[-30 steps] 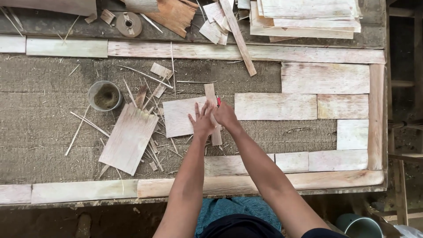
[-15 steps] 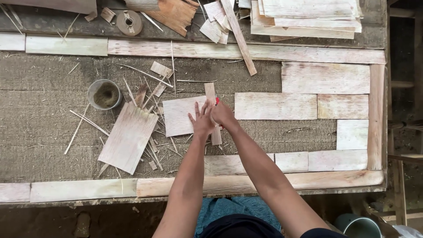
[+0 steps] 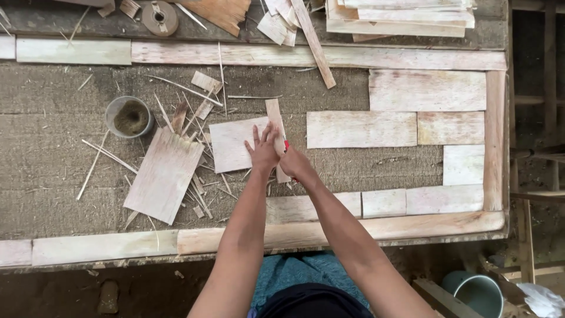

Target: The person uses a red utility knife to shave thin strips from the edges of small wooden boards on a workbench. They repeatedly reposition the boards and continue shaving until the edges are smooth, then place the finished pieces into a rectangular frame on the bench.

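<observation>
Fingers of our left hand lie spread flat on a pale veneer sheet, pinning it to the tabletop. Our right hand is closed on a red-handled tool at the sheet's right edge, beside a narrow strip. We judge the work partly done: pale pieces line the frame's right and bottom sides, while the left stretch of the mat is bare. Offcuts, a larger sheet and a cup lie left.
</observation>
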